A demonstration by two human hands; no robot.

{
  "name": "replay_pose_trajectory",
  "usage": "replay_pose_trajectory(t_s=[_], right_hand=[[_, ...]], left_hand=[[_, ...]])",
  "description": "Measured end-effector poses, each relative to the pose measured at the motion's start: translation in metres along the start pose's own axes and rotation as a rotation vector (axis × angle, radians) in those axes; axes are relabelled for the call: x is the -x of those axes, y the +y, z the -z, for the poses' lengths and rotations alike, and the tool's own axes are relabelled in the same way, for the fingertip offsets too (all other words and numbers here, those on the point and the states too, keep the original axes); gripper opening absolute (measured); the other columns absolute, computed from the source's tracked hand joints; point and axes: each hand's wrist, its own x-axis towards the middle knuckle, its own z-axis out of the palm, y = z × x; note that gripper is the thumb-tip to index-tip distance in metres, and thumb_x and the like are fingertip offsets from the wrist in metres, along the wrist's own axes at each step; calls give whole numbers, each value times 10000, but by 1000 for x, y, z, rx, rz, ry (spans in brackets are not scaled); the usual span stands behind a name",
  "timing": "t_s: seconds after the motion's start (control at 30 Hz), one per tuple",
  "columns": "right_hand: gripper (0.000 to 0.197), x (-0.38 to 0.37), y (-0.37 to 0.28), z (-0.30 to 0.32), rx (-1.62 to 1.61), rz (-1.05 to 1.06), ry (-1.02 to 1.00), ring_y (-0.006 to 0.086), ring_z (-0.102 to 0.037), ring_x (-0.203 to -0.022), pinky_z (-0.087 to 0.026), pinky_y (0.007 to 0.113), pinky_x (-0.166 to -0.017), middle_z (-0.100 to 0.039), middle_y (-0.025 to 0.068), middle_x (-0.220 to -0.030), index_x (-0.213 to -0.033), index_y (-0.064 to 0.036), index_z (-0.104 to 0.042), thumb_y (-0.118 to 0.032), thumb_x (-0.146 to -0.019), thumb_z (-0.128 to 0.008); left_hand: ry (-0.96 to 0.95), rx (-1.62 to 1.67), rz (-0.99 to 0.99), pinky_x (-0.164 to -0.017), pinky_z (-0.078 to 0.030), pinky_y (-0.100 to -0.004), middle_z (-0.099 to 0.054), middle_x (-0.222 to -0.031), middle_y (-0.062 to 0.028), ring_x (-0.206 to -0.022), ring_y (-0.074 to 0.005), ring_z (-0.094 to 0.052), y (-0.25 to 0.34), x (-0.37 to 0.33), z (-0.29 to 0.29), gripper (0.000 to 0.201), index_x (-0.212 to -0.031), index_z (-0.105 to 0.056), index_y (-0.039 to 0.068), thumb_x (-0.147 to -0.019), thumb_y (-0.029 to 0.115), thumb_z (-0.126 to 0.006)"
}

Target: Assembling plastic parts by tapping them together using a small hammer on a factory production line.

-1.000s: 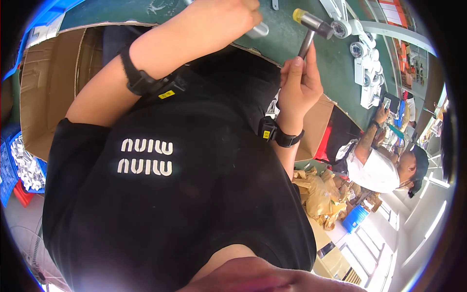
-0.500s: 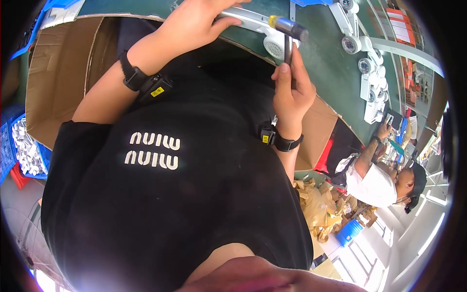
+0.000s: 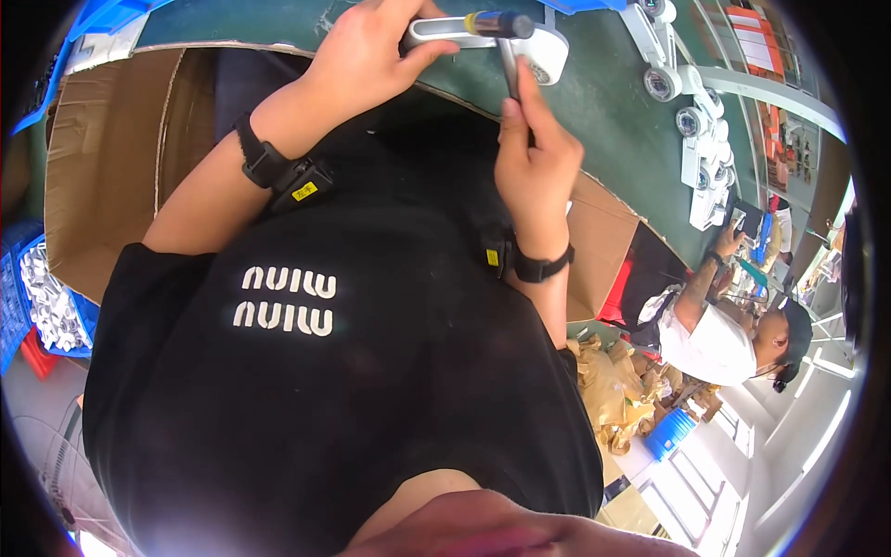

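My left hand is closed round the end of a long white plastic part with a rounded head at its right end. In my right hand is a mallet, gripped by its thin handle. The mallet's head has a yellow band and a dark end, and it overlaps the white part from this viewpoint. Whether it touches the part I cannot tell. Both are held over the green work surface.
An open cardboard box stands at the near edge. White parts with round lenses line the right side of the bench. A co-worker in a white shirt is at the right. A blue crate of small white pieces sits at the left.
The mallet has moved left and up, over the white part. The white part has turned, so its rounded head now shows a smoother side. My right hand has shifted left.
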Motion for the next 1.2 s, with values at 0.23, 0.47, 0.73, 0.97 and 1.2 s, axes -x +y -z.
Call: replay_pose_trajectory(t_s=[0.23,0.47,0.73,0.97,1.2], right_hand=[[442,3,2,-3,-169,90,437,51,-541,-654,-451,198,-621,-680,3,-814,-1507,62,-573,-72,-1087,-602],[462,-3,-14,35,-351,-243,243,41,-557,-694,-452,193,-638,-679,11,-856,-1534,5,-566,-62,-1080,-617],[469,-9,8,20,24,-39,56,31,-541,-713,-445,194,-630,-642,-8,-821,-1546,-42,-579,-68,-1081,-628],[449,-4,5,6,-375,-45,435,55,-555,-690,-497,224,-660,-680,2,-786,-1525,-32,-597,-82,-1080,-632],[473,2,-24,21,-470,45,460,86,-552,-698,-452,232,-617,-680,87,-885,-1511,91,-548,-38,-1063,-630]], left_hand=[[294,117,-645,-747,-559,-444,-692,-959,-168,-856,-374,-671,-49,-8,-27,255,-1093,-726,3,-868,82,-816],[386,78,-728,-735,-556,-434,-676,-944,-156,-837,-371,-660,-56,-9,-34,209,-1058,-730,3,-877,78,-805],[74,-237,-267,-772,-576,-354,-744,-999,-96,-929,-281,-713,-23,7,-11,263,-1083,-779,39,-867,161,-865],[117,-240,-360,-762,-582,-370,-737,-998,-105,-905,-297,-712,-22,5,-11,278,-1100,-767,25,-873,154,-863],[102,-247,-343,-790,-585,-382,-757,-1003,-98,-908,-302,-718,-26,9,-12,387,-1184,-726,20,-860,159,-884]])
